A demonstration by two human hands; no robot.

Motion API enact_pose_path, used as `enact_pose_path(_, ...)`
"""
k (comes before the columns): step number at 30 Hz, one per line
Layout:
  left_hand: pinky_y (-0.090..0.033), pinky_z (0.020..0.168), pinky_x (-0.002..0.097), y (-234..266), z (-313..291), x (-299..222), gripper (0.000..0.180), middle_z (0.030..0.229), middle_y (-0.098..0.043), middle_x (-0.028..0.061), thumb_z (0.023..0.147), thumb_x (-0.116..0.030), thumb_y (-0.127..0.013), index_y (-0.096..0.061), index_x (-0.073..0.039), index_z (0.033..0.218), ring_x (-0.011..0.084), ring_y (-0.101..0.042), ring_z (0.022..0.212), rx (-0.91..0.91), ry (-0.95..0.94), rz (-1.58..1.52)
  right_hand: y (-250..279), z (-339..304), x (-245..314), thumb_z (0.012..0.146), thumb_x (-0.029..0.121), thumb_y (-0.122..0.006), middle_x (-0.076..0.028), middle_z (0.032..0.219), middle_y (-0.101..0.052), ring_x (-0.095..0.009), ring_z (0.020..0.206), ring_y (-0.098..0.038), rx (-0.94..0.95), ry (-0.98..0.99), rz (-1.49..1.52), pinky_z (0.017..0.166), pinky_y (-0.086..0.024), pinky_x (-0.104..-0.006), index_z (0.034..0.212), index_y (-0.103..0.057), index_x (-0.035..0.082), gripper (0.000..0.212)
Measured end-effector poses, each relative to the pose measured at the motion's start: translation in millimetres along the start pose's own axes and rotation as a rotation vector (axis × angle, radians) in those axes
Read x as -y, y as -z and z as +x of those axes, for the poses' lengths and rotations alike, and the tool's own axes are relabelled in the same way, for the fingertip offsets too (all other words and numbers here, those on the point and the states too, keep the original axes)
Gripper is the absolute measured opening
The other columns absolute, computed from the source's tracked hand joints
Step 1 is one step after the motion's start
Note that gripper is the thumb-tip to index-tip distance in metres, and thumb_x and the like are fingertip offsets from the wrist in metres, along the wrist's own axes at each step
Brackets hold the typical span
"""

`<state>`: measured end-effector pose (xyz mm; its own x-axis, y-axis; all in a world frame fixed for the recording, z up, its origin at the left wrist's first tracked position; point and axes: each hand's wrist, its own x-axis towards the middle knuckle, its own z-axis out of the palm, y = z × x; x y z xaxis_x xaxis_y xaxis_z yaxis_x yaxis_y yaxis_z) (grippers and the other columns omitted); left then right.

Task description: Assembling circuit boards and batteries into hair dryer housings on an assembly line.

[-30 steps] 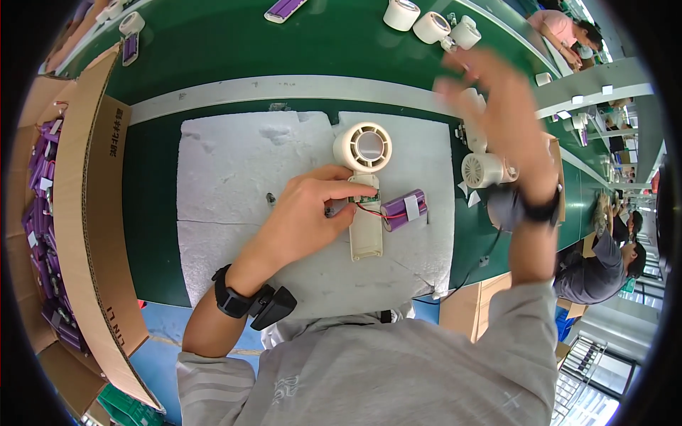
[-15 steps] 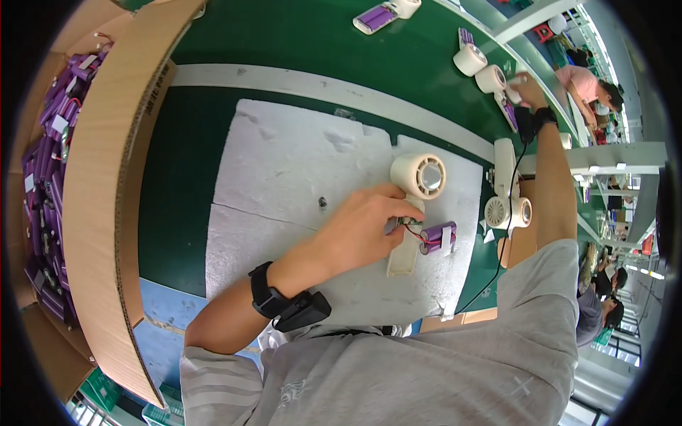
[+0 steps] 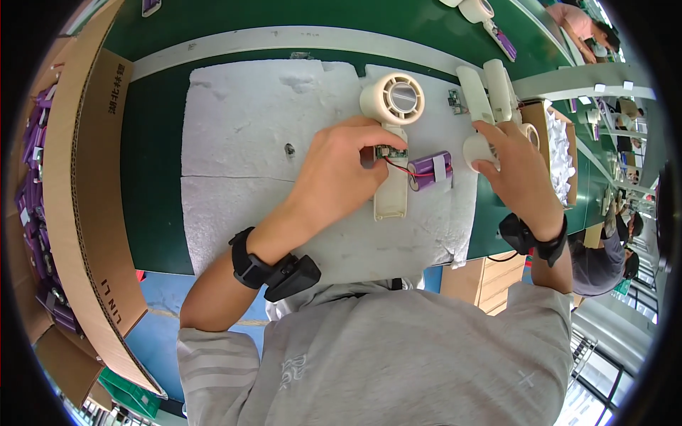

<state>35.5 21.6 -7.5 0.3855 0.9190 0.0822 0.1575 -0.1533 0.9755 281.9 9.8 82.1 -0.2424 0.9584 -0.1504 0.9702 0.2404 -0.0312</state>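
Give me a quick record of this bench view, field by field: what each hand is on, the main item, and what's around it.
Left hand: fingers on the open handle of the cream handheld fan, by its small circuit board
Right hand: resting on a cream fan part
Battery: purple battery pack lying beside the handle, joined by red and black wires
Surface: white foam mat on a green table
Left side: cardboard box

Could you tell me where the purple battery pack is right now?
In the head view, the purple battery pack lies on the white foam mat, right of the cream fan's handle, between the left hand and right hand.
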Motion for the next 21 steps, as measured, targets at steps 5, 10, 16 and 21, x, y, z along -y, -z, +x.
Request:
enact_pose_path(5,-0.051,0.064,0.0315,1,-3,3,0.03,0.088,-0.066,0.0115,0.071,0.007,-0.062,-0.072,-0.005,0.096,0.0213,-0.061,0.067,-0.023,0.002,0.009,-8,-19,28,0.072,-0.001,-0.075,-0.015,0.117,-0.062,-0.032,0.095,-0.063,-0.283,0.135,0.21,0.077,-0.052,-0.0366,0.111,-0.065,0.003,0.04)
enact_pose_path(10,-0.051,0.064,0.0309,8,-3,5,0.029,0.087,-0.066,0.011,0.071,0.005,-0.062,-0.072,-0.005,0.096,0.0205,-0.06,0.067,-0.009,0.004,0.025,-47,-13,34,0.074,-0.001,-0.074,-0.014,0.11,-0.066,-0.027,0.089,-0.066,-0.238,0.286,0.386,0.073,-0.054,-0.0342,0.097,-0.069,-0.001,0.024)
enact_pose_path(16,-0.05,0.063,0.0305,9,-1,7,0.028,0.086,-0.066,0.0107,0.071,0.004,-0.063,-0.072,-0.006,0.096,0.0199,-0.06,0.066,0.004,-0.006,0.036,-52,-12,30,0.074,-0.003,-0.073,-0.014,0.106,-0.069,-0.026,0.084,-0.068,-0.259,0.355,0.414,0.071,-0.055,-0.0324,0.088,-0.068,-0.005,0.015)
enact_pose_path(21,-0.05,0.064,0.028,13,0,3,0.028,0.089,-0.066,0.0092,0.073,0.005,-0.064,-0.072,-0.006,0.098,0.0174,-0.061,0.068,0.031,-0.02,0.095,-53,-12,30,0.073,-0.003,-0.074,-0.014,0.105,-0.069,-0.025,0.081,-0.068,-0.296,0.407,0.357,0.07,-0.056,-0.0314,0.086,-0.068,-0.005,0.015)
